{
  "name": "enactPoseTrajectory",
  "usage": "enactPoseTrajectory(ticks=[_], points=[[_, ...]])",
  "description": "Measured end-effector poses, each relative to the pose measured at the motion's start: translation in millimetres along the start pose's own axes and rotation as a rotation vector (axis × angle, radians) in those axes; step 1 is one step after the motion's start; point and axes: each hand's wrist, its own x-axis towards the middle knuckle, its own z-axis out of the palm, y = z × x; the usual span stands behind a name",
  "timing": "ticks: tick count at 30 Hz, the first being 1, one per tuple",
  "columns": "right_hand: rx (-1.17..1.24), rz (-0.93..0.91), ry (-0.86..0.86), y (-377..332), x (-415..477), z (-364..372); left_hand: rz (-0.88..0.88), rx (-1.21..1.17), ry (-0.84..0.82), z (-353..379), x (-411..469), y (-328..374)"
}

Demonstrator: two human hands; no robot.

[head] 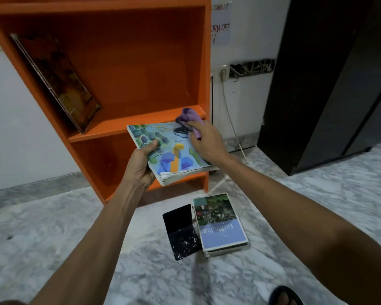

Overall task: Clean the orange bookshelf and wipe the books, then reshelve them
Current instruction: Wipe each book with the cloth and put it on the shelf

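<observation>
1. The left grip (141, 164) clasps the hexagon-patterned book (169, 150) by its left edge, thumb on the cover, in front of the orange bookshelf (141, 62).
2. The right grip (205, 139) pinches a purple cloth (188, 116) against the cover's far corner.
3. A dark book (59, 82) leans at the shelf's left end.
4. On the grey marble floor (53, 227), near the bookshelf's right foot, lie a book stack (220, 223) and a black booklet (182, 232) just beside it.
5. A white wall (9, 128) stands behind, with a black cabinet (328, 73) to the right.

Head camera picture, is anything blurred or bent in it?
In the head view the orange bookshelf leans from wide-angle distortion; the purple cloth in the right hand looks slightly smeared; lighting is dim and even, without harsh glare.
</observation>
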Motion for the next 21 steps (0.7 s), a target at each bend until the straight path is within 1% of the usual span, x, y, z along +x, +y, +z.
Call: enactPoseTrajectory(ticks=[2, 3, 4, 6, 7, 8, 9, 10, 11, 12, 13, 15, 18, 21], points=[[-0.112, 0.142, -0.078, 24, 2, -8, 0.005, -0.035, -0.003, -1, -5, 15], [-0.13, 0.226, -0.101, 33, -2, -14, 0.003, -0.033, 0.002, -2, -7, 22], [-0.105, 0.353, -0.093, 46, -7, -16, 0.008, -0.031, 0.01, -2, -10, 29], [0.02, 0.643, -0.005, 58, -19, -19, 0.041, -0.045, 0.038, 2, -14, 39], [0.126, 0.768, 0.043, 55, -24, -21, 0.062, -0.062, 0.056, 4, -15, 44], [0.28, 0.869, 0.073, 52, -29, -23, 0.074, -0.092, 0.075, 8, -15, 47], [0.497, 0.95, 0.054, 44, -32, -25, 0.09, -0.119, 0.105, 13, -15, 50], [0.763, 0.995, -0.004, 34, -33, -27, 0.108, -0.149, 0.118, 18, -15, 51], [1.032, 1.009, -0.075, 22, -34, -27, 0.12, -0.166, 0.131, 22, -16, 52], [1.245, 0.984, -0.135, 10, -32, -26, 0.126, -0.178, 0.142, 28, -16, 52], [1.362, 0.951, -0.176, -1, -29, -25, 0.123, -0.177, 0.156, 33, -17, 50], [1.427, 0.899, -0.196, -26, -16, -27, 0.116, -0.149, 0.148, 44, -23, 49], [1.423, 0.92, -0.201, -49, 2, -36, 0.127, -0.114, 0.089, 49, -36, 52], [1.391, 0.87, -0.261, -52, 15, -53, 0.114, -0.275, -0.066, 33, -49, 72]])
